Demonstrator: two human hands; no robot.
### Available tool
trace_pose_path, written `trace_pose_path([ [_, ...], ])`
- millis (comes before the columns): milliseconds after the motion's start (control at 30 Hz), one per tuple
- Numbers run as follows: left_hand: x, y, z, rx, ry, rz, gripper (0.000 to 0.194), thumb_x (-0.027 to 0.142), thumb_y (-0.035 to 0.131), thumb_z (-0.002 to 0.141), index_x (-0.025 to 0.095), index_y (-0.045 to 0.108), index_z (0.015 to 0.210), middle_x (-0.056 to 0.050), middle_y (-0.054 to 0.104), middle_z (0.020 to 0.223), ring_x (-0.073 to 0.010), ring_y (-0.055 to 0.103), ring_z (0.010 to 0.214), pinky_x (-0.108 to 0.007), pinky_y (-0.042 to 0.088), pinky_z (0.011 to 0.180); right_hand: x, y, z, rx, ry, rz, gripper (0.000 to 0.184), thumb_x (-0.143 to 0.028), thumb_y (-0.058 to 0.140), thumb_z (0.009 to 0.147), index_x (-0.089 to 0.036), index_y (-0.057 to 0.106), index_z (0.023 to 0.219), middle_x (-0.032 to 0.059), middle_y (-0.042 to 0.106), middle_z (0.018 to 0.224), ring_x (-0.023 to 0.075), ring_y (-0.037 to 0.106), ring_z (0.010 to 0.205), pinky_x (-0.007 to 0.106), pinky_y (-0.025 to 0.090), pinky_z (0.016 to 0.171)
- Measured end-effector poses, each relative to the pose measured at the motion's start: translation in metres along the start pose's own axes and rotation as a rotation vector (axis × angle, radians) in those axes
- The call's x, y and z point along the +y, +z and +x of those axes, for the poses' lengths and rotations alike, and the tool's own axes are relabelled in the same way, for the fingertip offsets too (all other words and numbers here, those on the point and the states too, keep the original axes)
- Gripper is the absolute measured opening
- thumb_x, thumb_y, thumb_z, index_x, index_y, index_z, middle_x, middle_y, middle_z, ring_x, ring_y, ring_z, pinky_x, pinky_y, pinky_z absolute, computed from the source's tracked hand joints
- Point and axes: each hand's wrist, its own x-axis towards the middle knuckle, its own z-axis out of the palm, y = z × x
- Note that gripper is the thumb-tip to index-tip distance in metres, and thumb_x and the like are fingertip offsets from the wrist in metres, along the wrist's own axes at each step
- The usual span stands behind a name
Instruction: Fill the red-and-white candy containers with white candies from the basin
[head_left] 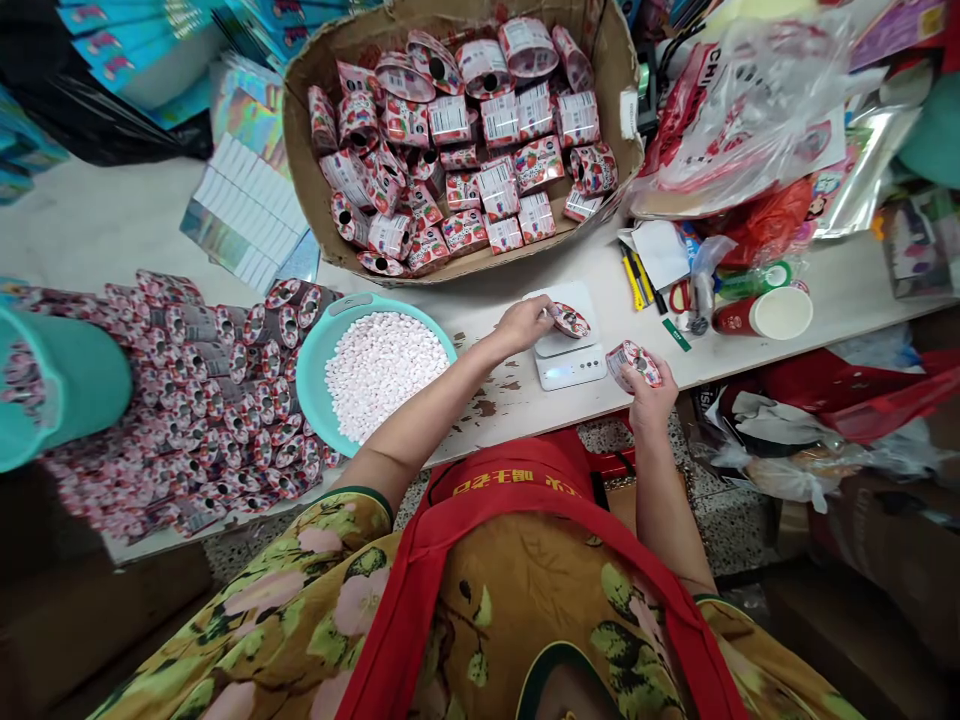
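With its fingers closed, my left hand (525,326) grips a small strawberry-printed packet (570,320) over the white digital scale (571,370); whether the packet rests on the scale I cannot tell. Just right of the scale, my right hand (651,395) is wrapped round another strawberry-printed packet (628,360). Left of my left forearm stands a turquoise basin (315,400) filled with small white tablets (386,370). A cardboard box (457,268) beyond my hands holds many similar packets (465,230).
Packets (225,400) cover the table's left side beside a turquoise bucket (90,390). A yellow cutter (631,280), a paper cup (772,315) and a green tape roll (776,273) lie at right. Plastic bags (750,130) crowd the back right; a red bag (870,390) sits near the right edge.
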Motion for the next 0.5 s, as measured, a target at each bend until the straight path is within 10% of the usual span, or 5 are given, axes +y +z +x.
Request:
trace_pose_path([
  [500,0.025,0.016,0.019,-0.064,0.168,0.178,0.03,0.006,0.052,0.08,0.017,0.069,0.101,-0.008,0.072,0.103,-0.0218,0.063,0.095,-0.032,0.047,0.086,0.007,0.001,0.004,-0.033,0.035,0.027,0.063,-0.038,0.087,0.055,-0.015,0.069,0.111,0.007,0.074,0.105,0.0212,0.069,0.093,0.04,0.056,0.091],
])
